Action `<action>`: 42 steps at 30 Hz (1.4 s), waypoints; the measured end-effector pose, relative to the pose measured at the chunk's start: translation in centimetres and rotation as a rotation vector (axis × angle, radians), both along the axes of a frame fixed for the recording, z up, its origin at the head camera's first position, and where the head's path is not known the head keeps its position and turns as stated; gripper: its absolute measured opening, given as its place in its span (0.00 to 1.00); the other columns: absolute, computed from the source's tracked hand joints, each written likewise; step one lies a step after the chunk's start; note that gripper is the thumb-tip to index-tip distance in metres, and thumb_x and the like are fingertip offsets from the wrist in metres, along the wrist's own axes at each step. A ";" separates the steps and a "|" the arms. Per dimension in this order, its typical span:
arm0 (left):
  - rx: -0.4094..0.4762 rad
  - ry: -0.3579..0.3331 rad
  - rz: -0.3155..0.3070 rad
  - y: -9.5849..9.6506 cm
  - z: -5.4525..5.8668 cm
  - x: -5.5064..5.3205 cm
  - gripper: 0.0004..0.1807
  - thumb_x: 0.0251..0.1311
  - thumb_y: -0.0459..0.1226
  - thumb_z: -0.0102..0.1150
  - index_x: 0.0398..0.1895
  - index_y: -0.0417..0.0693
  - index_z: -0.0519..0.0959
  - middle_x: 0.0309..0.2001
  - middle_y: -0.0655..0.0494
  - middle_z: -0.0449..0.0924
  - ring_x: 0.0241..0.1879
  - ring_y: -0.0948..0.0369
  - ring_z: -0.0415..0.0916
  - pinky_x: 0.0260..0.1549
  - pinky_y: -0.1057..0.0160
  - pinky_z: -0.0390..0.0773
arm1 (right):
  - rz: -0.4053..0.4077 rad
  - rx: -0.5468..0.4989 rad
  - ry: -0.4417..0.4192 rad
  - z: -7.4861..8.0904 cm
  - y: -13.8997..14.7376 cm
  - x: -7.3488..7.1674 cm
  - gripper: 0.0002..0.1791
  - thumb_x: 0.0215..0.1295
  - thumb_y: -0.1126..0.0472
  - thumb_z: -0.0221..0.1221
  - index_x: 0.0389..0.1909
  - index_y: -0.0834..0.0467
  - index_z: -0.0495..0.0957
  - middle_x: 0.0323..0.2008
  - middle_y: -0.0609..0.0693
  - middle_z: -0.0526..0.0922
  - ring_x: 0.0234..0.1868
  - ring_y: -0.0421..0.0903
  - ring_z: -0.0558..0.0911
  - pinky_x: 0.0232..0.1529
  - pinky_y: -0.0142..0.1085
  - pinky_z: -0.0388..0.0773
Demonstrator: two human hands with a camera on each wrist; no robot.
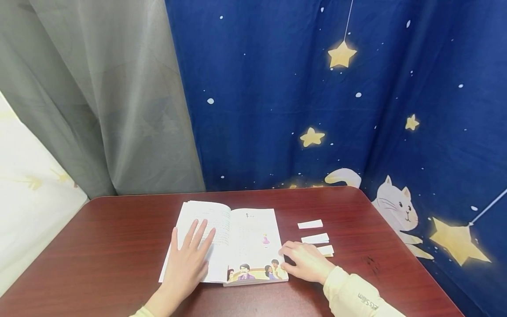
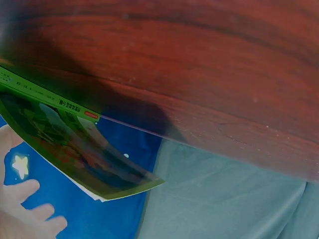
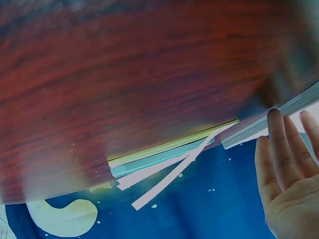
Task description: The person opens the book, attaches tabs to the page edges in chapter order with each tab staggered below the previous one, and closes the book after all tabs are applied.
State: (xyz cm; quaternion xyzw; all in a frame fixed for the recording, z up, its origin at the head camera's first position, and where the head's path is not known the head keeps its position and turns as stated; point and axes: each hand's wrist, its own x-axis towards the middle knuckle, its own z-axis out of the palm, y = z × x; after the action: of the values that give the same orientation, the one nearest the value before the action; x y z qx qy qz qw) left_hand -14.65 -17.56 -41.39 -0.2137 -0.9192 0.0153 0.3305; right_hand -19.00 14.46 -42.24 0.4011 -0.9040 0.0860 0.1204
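Observation:
An open book lies on the table, its right page carrying a small pink-dressed figure and a coloured strip of cartoon people along the bottom. My left hand rests on the left page with its fingers spread. At the right edge of the book, my right hand touches the page margin with its fingers extended. In the left wrist view the book's green cover curves up off the table beside the left hand. The right wrist view shows the right hand's straight fingers by the page block.
Right of the book sit three small pads of paper strips: a far one, a middle one and a yellowish near one, partly behind the right hand. The reddish-brown table ends at grey and blue star-print curtains.

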 end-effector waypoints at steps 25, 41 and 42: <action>-0.086 -0.338 -0.174 4.8 -0.8 1.0 0.27 0.53 0.57 0.54 0.49 0.49 0.76 0.48 0.52 0.78 0.49 0.55 0.75 0.45 0.50 0.74 | -0.002 -0.010 -0.018 -0.1 0.0 0.1 0.12 0.54 0.54 0.61 0.39 0.54 0.79 0.36 0.43 0.79 0.35 0.41 0.80 0.33 0.36 0.76; -0.042 -0.275 -0.202 4.6 -0.6 0.5 0.30 0.46 0.57 0.60 0.47 0.47 0.76 0.45 0.50 0.79 0.45 0.55 0.77 0.38 0.56 0.78 | -0.012 -0.003 -0.031 0.1 0.0 0.0 0.12 0.54 0.54 0.61 0.39 0.54 0.79 0.37 0.44 0.79 0.34 0.41 0.80 0.32 0.35 0.76; -0.035 -0.281 -0.201 4.6 -0.6 0.5 0.30 0.46 0.57 0.60 0.47 0.47 0.76 0.45 0.50 0.79 0.45 0.55 0.77 0.38 0.56 0.78 | -0.013 -0.004 -0.033 0.1 0.0 0.0 0.12 0.54 0.54 0.61 0.39 0.54 0.79 0.37 0.44 0.79 0.34 0.41 0.80 0.32 0.35 0.76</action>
State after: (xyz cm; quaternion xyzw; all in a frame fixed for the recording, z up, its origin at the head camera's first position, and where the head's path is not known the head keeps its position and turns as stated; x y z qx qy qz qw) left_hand -14.14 -13.00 -42.00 -0.3104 -0.9299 -0.0317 0.1950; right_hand -19.00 14.45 -42.12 0.3937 -0.9082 0.0934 0.1069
